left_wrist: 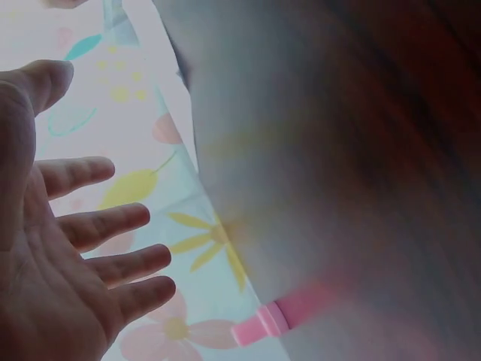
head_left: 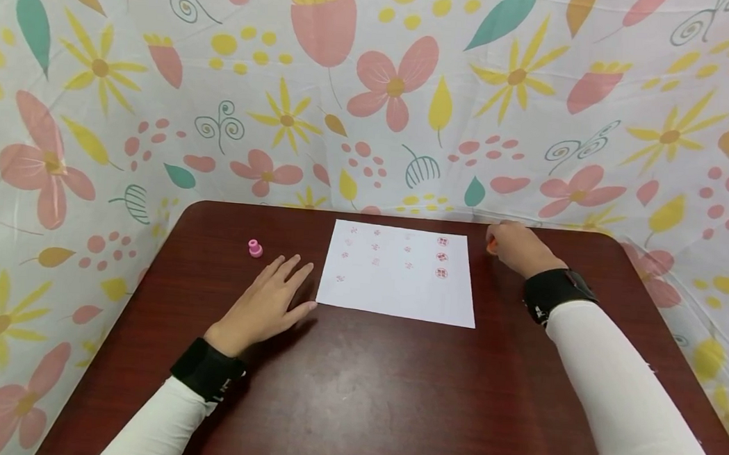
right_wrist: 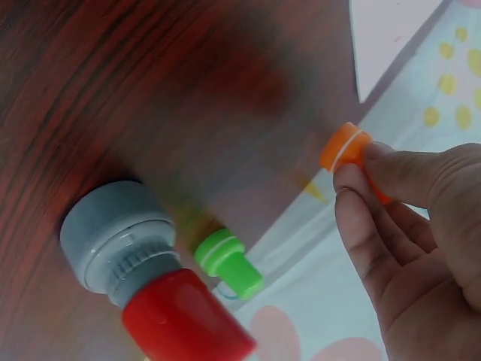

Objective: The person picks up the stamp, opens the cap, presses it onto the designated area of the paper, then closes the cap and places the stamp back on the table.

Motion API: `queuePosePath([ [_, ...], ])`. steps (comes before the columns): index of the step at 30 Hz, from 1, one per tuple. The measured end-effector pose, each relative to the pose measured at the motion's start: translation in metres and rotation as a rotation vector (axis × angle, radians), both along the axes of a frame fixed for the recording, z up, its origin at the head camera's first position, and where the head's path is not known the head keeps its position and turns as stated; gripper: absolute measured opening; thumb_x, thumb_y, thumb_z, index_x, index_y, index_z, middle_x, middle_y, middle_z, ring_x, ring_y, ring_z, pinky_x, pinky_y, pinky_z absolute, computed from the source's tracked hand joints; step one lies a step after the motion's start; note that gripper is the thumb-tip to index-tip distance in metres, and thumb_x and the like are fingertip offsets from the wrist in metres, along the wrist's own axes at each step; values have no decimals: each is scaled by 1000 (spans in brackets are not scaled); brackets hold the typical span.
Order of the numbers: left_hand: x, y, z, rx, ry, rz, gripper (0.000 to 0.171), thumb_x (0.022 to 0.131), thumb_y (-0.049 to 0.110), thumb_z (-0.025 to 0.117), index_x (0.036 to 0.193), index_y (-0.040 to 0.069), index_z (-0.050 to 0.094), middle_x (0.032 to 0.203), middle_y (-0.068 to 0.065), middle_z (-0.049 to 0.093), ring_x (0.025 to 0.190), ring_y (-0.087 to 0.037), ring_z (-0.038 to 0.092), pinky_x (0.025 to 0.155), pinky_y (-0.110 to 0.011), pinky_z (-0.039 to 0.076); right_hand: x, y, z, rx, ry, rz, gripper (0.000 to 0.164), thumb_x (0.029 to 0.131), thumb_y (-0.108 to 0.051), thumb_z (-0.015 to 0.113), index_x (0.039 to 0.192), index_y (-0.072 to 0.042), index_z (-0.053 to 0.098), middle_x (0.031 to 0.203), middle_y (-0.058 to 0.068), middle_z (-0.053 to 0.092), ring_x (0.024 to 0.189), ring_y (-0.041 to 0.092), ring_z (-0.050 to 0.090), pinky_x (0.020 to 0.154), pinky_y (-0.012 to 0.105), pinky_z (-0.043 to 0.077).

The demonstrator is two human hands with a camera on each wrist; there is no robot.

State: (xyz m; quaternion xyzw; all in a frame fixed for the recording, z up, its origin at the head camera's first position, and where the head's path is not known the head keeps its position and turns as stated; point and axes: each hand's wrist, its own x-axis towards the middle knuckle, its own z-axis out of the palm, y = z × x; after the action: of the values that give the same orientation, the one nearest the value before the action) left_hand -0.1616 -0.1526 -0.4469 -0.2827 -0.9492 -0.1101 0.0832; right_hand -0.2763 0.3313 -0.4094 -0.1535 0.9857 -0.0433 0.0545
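Note:
My right hand pinches a small orange stamp between thumb and fingers, just right of a white sheet of paper. Rows of small red prints mark the paper, bolder in the right column. Fingers spread, my left hand lies beside the sheet's left edge, its thumb tip at the lower left corner. Beyond its fingers stands a pink stamp, also visible in the left wrist view. A green stamp and a larger red-and-grey stamp stand near my right hand, hidden in the head view.
The dark reddish-brown table has rounded far corners. Behind it and at both sides hangs a white cloth with flower and leaf patterns. Both wrists wear black bands.

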Motion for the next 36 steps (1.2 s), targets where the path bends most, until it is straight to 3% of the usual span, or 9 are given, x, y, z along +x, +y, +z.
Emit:
queuePosePath([
  [9,3,8,13,73,-23,31,68,101,44,63,154,4,47,154,-26,47,145,-47,41,124,-53,35,7,-10,18,-99,23,15,13,97,-1,65,109,4,66,103,19,64,95,33,58,83,47,54],
  [16,7,17,23,173,-19,47,66,102,42,64,154,6,47,155,-24,46,146,-47,39,121,-57,38,24,-23,32,-193,90,39,18,97,-4,69,112,7,65,106,23,64,97,35,58,84,50,56],
  [27,8,37,33,376,213,-47,50,97,20,72,139,-3,59,138,-25,59,133,-42,51,114,-50,46,53,-55,38,-309,250,79,22,91,-2,77,110,4,67,103,21,63,93,34,59,78,49,58],
  [32,9,45,39,450,249,-65,47,95,16,74,136,-3,61,135,-22,61,130,-38,54,110,-48,49,68,-68,35,-367,326,107,22,89,0,79,108,0,69,101,15,64,88,28,59,75,46,60],
  [36,9,50,44,533,277,-38,42,95,11,73,134,-1,63,133,-18,63,127,-34,57,106,-44,52,81,-77,35,-459,355,111,24,87,-1,81,109,-4,71,104,11,66,86,24,60,74,43,62],
])
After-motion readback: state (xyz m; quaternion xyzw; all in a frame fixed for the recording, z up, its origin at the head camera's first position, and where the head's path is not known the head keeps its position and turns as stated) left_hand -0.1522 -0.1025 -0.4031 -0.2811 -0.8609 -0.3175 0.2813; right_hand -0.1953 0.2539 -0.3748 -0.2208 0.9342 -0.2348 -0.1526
